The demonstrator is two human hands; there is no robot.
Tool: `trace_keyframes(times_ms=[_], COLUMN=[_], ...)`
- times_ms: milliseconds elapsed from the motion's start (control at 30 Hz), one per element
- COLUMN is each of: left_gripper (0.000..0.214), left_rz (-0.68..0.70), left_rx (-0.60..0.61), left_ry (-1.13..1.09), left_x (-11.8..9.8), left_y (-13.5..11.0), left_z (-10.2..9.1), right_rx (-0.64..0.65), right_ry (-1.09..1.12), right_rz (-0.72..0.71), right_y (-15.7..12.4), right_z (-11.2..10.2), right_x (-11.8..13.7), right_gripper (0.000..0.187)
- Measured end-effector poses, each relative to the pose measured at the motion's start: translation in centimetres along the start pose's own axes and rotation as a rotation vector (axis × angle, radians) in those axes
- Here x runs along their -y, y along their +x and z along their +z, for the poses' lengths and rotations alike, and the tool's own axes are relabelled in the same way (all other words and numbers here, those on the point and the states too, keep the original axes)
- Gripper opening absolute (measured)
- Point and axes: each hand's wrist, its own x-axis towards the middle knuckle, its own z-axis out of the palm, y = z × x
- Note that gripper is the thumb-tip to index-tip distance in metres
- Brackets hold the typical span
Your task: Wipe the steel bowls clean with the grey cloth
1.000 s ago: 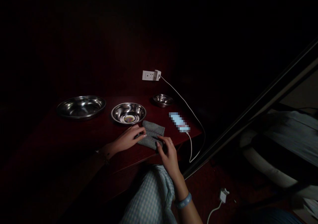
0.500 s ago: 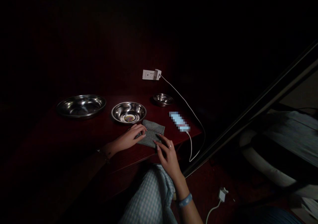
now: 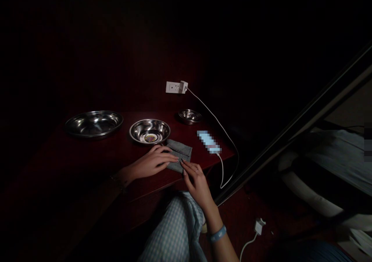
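Note:
A grey folded cloth (image 3: 180,151) with a stitched, braid-like line across it lies flat near the front edge of the dark red table (image 3: 122,169). My left hand (image 3: 152,162) rests on the cloth's left part, palm down with the fingers stretched to the right. From the front right, my right hand (image 3: 197,182) touches the cloth's near right part with its fingertips, fingers extended. The fingertips of both hands almost meet on the cloth. Just behind it stands a steel bowl (image 3: 136,132) with a round label inside.
A wide steel basin (image 3: 94,132) stands at the back left, smaller steel bowls (image 3: 189,116) at the back right. A phone (image 3: 208,142), blurred out, is cabled to a charger in the wall socket (image 3: 172,87). Another white plug (image 3: 258,227) shows low on the right.
My left hand's fingers have straightened and slid right across the cloth. My right fingers have drawn closer together, lower on the cloth. The bowls and phone have stayed put.

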Motion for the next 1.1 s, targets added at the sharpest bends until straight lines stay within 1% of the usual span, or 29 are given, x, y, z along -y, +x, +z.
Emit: trace_keyframes(times_ms=[100,200,333,433,500,567,667,733,967,1100], left_gripper=[0.037,0.037,0.036,0.035,0.035,0.035,0.034,0.033,0.027,0.027], left_rz=[0.006,-0.017,-0.027,-0.024,-0.020,-0.011,-0.005,-0.017,-0.106,-0.143], left_rx=[0.035,0.073,0.054,0.049,0.049,0.050,0.030,0.000,-0.108,-0.108], left_ry=[-0.027,-0.070,-0.103,-0.083,-0.066,-0.059,-0.062,-0.053,0.045,0.080], left_x=[0.1,0.5,0.9,0.9,0.9,0.9,0.8,0.8,1.3,1.6], left_y=[-0.1,-0.1,0.1,0.2,0.2,0.3,0.3,0.4,0.3,0.1], left_z=[0.3,0.6,0.9,1.0,1.0,0.9,0.8,0.7,0.5,0.6], right_rx=[-0.002,-0.018,-0.070,-0.120,-0.127,-0.100,-0.019,0.021,0.072,0.107], right_ry=[0.015,0.034,0.015,-0.043,-0.099,-0.164,-0.221,-0.207,-0.091,-0.071], right_rz=[0.017,0.047,0.057,0.060,0.079,0.099,0.115,0.118,0.091,0.088], right_y=[0.2,0.7,1.8,2.7,3.3,3.8,4.1,4.1,4.1,4.5], right_z=[-0.1,-0.3,-0.5,-0.5,-0.4,-0.4,-0.4,-0.3,-0.3,-0.5], right_x=[0.3,0.5,0.6,0.6,0.7,0.7,0.4,0.2,-0.5,-0.8], right_gripper=[0.035,0.031,0.028,0.026,0.024,0.021,0.016,0.014,0.013,0.014])
